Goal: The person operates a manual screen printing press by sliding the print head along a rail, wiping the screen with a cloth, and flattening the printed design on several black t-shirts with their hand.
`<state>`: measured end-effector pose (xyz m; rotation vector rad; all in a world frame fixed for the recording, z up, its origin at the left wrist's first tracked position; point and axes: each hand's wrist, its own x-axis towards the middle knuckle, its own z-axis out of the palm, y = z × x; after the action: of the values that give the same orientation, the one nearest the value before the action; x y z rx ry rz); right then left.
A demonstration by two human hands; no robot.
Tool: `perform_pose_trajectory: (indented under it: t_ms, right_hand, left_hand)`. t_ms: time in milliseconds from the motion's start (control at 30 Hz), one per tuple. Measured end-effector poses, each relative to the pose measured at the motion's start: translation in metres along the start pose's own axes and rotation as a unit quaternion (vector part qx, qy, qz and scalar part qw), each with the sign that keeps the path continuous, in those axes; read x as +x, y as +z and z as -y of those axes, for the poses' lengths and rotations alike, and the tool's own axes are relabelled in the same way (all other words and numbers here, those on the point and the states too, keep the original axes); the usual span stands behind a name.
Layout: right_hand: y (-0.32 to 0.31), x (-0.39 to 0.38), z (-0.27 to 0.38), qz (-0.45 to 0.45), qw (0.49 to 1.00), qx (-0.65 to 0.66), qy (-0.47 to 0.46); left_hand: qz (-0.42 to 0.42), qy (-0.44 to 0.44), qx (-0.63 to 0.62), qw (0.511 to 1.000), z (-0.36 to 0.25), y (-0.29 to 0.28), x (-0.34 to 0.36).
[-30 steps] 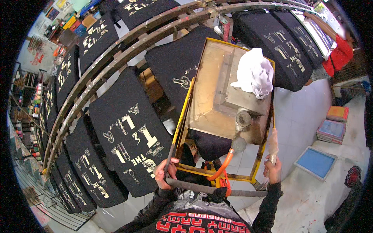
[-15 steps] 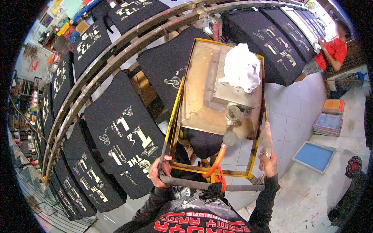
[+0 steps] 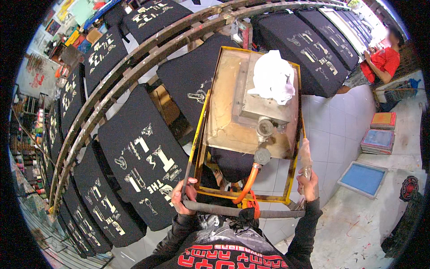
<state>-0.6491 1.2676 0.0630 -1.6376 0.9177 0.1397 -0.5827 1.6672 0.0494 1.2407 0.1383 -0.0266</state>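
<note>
A gas heater [image 3: 221,107] with a tan metal hood sits in a yellow metal frame [image 3: 251,197] in front of me. My left hand [image 3: 184,197] is closed round the dark left side bar of that frame, by the corner of the grey wrapped crossbar [image 3: 224,210]. On the other side, my right hand [image 3: 309,184] grips the right side bar, which has clear wrapping [image 3: 306,154]. A crumpled white cloth [image 3: 272,78] lies on the heater's box. From a round grey fitting [image 3: 262,156] an orange hose [image 3: 243,186] runs down toward the crossbar.
Black printed shirts [image 3: 143,157] lie on boards at left, beside a curved double rail [image 3: 107,87]. More printed shirts [image 3: 309,49] are at upper right, near a person in red [image 3: 383,65]. Blue screen frames [image 3: 363,179] rest on the right-hand ledge.
The heater and its frame have shifted slightly left, with both hands still on the bars. The person in red has changed arm position a little.
</note>
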Motion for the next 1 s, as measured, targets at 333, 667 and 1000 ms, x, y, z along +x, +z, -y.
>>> perform_pose_trajectory:
  t_ms: [333,667,1000]
  right_hand:
    - [0.003,0.0,0.001,-0.012,1.0,-0.008,-0.01]
    - [0.0,0.004,-0.007,-0.014,0.999,-0.032,-0.039]
    - [-0.002,0.01,-0.02,-0.019,0.998,-0.024,-0.061]
  left_hand:
    - [-0.01,0.003,0.022,1.0,-0.002,0.002,0.0]
    - [-0.014,-0.011,0.018,1.0,-0.002,0.001,0.0]
    - [-0.013,0.005,0.033,0.999,-0.005,0.003,0.001]
